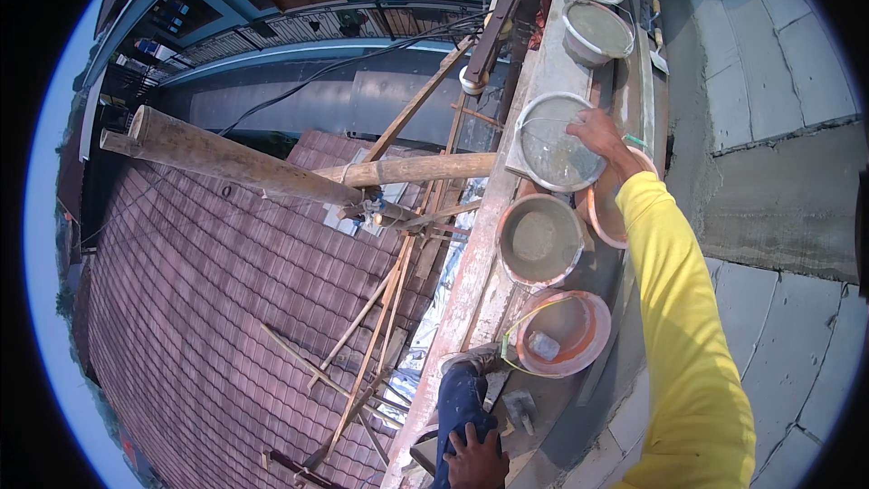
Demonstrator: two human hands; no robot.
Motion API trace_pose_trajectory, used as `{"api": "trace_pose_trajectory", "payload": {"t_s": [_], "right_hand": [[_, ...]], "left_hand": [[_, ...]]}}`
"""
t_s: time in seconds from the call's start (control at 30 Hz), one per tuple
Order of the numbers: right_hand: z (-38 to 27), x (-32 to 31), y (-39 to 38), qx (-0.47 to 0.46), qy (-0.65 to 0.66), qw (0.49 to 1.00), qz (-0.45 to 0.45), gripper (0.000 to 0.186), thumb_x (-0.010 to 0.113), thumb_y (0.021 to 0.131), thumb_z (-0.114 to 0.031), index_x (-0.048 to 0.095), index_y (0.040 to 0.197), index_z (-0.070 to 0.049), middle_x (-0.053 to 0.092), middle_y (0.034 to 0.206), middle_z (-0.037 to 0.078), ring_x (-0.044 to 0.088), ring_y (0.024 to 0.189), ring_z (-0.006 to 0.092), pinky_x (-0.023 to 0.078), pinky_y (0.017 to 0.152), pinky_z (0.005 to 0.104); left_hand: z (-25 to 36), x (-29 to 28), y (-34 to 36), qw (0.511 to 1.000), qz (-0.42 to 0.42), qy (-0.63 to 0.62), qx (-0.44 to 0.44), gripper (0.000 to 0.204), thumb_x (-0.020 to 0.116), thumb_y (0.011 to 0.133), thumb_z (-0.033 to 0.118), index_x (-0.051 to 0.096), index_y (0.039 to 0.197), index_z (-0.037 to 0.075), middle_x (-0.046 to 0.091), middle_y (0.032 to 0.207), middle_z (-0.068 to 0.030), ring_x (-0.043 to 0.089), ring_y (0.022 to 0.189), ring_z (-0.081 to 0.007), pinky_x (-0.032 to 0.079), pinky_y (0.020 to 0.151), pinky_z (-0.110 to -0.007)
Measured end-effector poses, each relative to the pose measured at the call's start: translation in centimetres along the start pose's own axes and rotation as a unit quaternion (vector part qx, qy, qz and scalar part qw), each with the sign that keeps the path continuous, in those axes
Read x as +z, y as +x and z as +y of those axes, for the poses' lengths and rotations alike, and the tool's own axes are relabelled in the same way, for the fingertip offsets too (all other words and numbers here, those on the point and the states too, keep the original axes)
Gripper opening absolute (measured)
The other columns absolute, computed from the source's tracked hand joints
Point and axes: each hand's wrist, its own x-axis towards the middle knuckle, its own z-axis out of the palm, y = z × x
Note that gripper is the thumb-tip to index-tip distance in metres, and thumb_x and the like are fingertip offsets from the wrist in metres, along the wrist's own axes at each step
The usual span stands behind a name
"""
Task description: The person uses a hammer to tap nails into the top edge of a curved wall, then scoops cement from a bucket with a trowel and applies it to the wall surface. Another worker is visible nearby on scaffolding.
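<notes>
My right hand [599, 138], at the end of a yellow sleeve, reaches over a white-rimmed bucket [554, 147] filled with wet grey mortar. Its fingers are closed on the bucket's thin wire handle [541, 119], near the right side of the rim. An orange bucket [608, 217] sits partly hidden under that forearm. Closer to me stand a bucket with grey mortar [534, 237] and a pinkish-orange bucket [579, 344] with a pale lump inside. My left hand [476, 464] lies on my dark-trousered knee with its fingers spread, holding nothing.
Two more mortar buckets, one of them [597, 32], stand farther along the plank scaffold [484, 281]. A trowel [658, 50] lies by the block wall [769, 63] on the right. Left of the planks, bamboo poles [244, 158] and a tiled roof [208, 308] lie below.
</notes>
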Motion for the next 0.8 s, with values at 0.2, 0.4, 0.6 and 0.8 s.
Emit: {"api": "trace_pose_trajectory", "payload": {"t_s": [0.2, 0.4, 0.6, 0.8], "right_hand": [[-9.2, -2.5, -9.9, 0.134, 0.227, 0.965, -0.019, 0.025, 0.078, 0.093, -0.024, 0.071, 0.089, -0.001, 0.069, 0.084, 0.005, 0.062, 0.075, 0.0125, 0.050, 0.069, 0.0317], [-13.3, -7.5, -25.7, 0.127, 0.471, 0.868, 0.095, 0.029, 0.078, 0.098, -0.026, 0.062, 0.083, -0.006, 0.048, 0.073, -0.007, 0.038, 0.065, 0.0036, 0.031, 0.055, 0.0263], [-17.0, -9.4, -44.2, 0.239, 0.521, 0.804, 0.155, 0.045, 0.077, 0.100, -0.026, 0.044, 0.073, -0.012, 0.041, 0.072, -0.008, 0.035, 0.066, 0.0039, 0.030, 0.054, 0.0264], [-16.9, -6.8, -64.7, 0.420, 0.473, 0.745, 0.214, 0.051, 0.078, 0.096, -0.034, 0.047, 0.074, -0.002, 0.042, 0.065, 0.007, 0.043, 0.064, 0.0155, 0.040, 0.059, 0.0398]], "left_hand": [[-1.0, -1.9, -2.8, 0.999, -0.049, -0.022, -0.007, 0.067, 0.070, 0.093, 0.049, 0.052, 0.153, 0.024, 0.032, 0.166, -0.0248, 0.028, 0.152, -0.0584, 0.040, 0.109, -0.074], [-2.0, -2.4, -1.5, 0.998, -0.055, 0.031, 0.026, 0.067, 0.070, 0.092, 0.050, 0.054, 0.152, 0.025, 0.033, 0.165, -0.0245, 0.031, 0.150, -0.0565, 0.042, 0.110, -0.072], [-2.8, -3.1, -0.3, 0.995, -0.049, 0.070, 0.049, 0.069, 0.071, 0.091, 0.049, 0.052, 0.153, 0.027, 0.036, 0.164, -0.0211, 0.035, 0.148, -0.0556, 0.046, 0.110, -0.066], [0.2, -0.1, -0.7, 0.960, -0.005, 0.239, 0.149, 0.065, 0.075, 0.087, 0.046, 0.062, 0.145, 0.021, 0.053, 0.148, -0.0227, 0.056, 0.134, -0.0456, 0.050, 0.111, -0.055]]}}
